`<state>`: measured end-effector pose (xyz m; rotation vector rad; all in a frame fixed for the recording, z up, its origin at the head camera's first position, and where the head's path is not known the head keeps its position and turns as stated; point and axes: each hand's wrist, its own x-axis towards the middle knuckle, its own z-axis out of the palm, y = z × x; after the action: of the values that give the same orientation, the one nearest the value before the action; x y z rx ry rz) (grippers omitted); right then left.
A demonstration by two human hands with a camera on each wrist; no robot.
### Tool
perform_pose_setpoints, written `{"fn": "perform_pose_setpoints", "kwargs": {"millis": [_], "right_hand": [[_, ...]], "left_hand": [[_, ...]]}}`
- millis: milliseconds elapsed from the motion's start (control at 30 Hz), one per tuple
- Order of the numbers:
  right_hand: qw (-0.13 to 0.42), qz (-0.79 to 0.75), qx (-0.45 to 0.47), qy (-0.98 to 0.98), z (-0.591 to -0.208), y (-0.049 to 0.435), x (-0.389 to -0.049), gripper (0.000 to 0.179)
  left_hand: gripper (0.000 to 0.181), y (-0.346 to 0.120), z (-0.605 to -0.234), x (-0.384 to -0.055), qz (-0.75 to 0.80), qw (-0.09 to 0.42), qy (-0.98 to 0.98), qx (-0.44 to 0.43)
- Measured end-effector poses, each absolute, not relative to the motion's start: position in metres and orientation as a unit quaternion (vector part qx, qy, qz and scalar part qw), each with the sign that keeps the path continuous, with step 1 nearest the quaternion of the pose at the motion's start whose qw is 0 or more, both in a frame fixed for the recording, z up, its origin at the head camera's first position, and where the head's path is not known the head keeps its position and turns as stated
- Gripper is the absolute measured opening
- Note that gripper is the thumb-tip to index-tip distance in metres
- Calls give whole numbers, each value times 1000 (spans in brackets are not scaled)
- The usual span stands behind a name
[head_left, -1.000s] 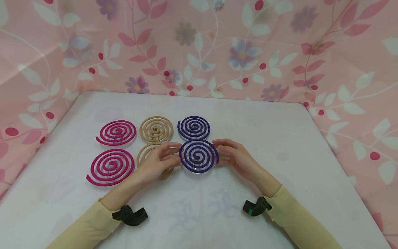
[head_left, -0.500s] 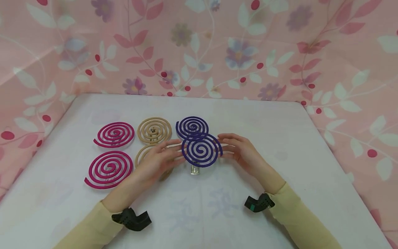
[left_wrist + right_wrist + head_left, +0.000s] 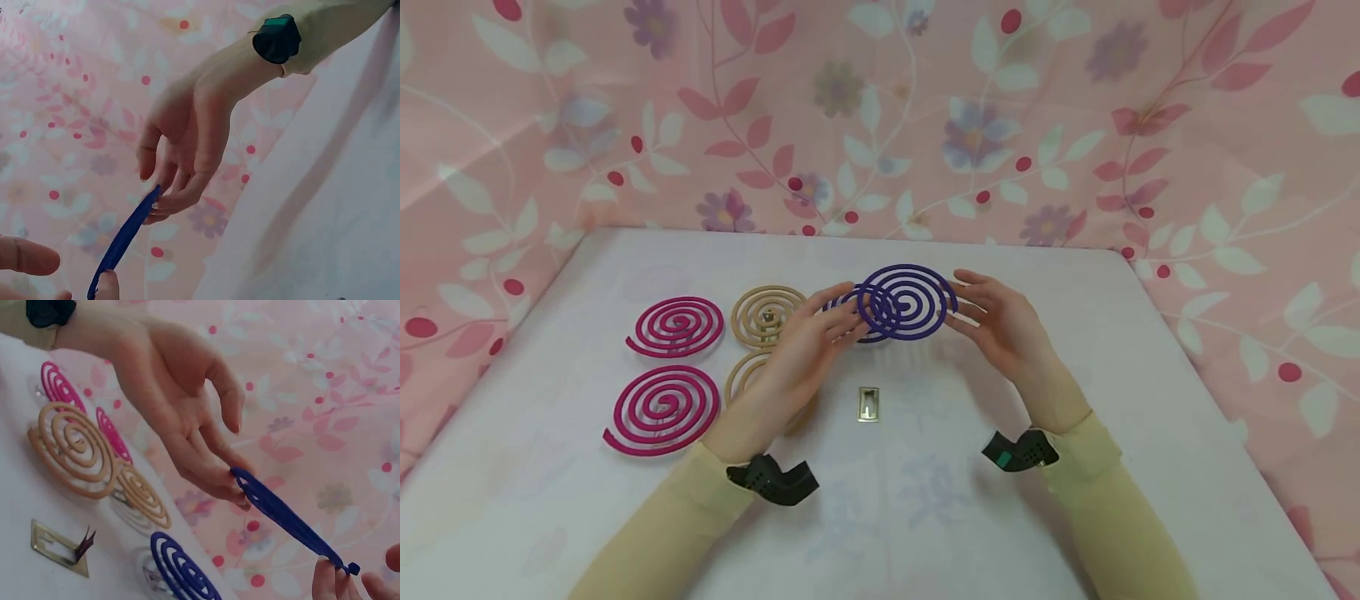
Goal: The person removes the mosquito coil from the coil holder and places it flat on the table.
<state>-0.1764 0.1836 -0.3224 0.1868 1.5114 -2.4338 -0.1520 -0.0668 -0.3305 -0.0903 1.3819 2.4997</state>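
Note:
Between my two hands a purple mosquito coil (image 3: 906, 305) is held up off the table, its far-side twin, a second purple coil (image 3: 181, 569), partly covered by it in the head view. My left hand (image 3: 801, 346) touches its left rim with extended fingertips, the thumb standing apart from it. At the right rim, the relaxed fingers of my right hand (image 3: 1009, 321) bear on the edge, thumb also away. Both wrist views show the coil (image 3: 122, 240) nearly edge-on. Below lies a small metal coil stand (image 3: 67, 565) with an upright prong.
On the white table (image 3: 1112, 350) to the left are two pink coils (image 3: 664, 403) and two tan coils (image 3: 78, 447), the nearer tan one partly behind my left forearm. A flowered pink cloth (image 3: 880, 125) hangs behind the table.
The held purple coil has risen off the metal stand and moved away from me and slightly right, both hands going with it. The stand is now uncovered and the far purple coil overlapped.

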Motion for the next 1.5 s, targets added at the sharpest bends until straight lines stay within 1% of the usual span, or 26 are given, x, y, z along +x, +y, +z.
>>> {"fn": "perform_pose_setpoints", "kwargs": {"millis": [167, 300, 367, 500, 600, 700, 967, 1067, 1367, 1467, 1500], "right_hand": [[111, -869, 64, 478, -309, 183, -179, 40], [88, -891, 67, 440, -300, 184, -182, 45], [82, -899, 70, 424, -297, 185, -184, 45], [82, -910, 79, 399, -295, 192, -187, 40], [74, -911, 87, 395, -296, 197, -189, 38], [65, -911, 97, 396, -298, 199, -191, 40], [45, -889, 112, 442, -304, 203, -195, 47], [43, -884, 121, 450, -306, 204, -196, 45], [41, -885, 141, 441, -314, 208, -202, 25], [41, -888, 147, 434, -317, 209, -203, 23], [39, -887, 149, 435, -319, 210, -204, 26]], "left_hand": [[49, -51, -317, -162, 872, 112, 476, -21], [52, -38, -307, -170, 877, 102, 469, -13], [52, -32, -303, -173, 884, 98, 457, -16], [51, -18, -299, -181, 895, 92, 436, -32], [51, -8, -299, -187, 904, 94, 415, -45], [52, 1, -302, -192, 912, 97, 394, -60], [56, 13, -319, -199, 916, 78, 385, -87], [55, 16, -324, -200, 918, 67, 381, -91], [44, 19, -333, -198, 917, 45, 388, -83], [42, 20, -335, -197, 913, 45, 398, -78], [41, 21, -336, -197, 911, 47, 403, -76]]}}
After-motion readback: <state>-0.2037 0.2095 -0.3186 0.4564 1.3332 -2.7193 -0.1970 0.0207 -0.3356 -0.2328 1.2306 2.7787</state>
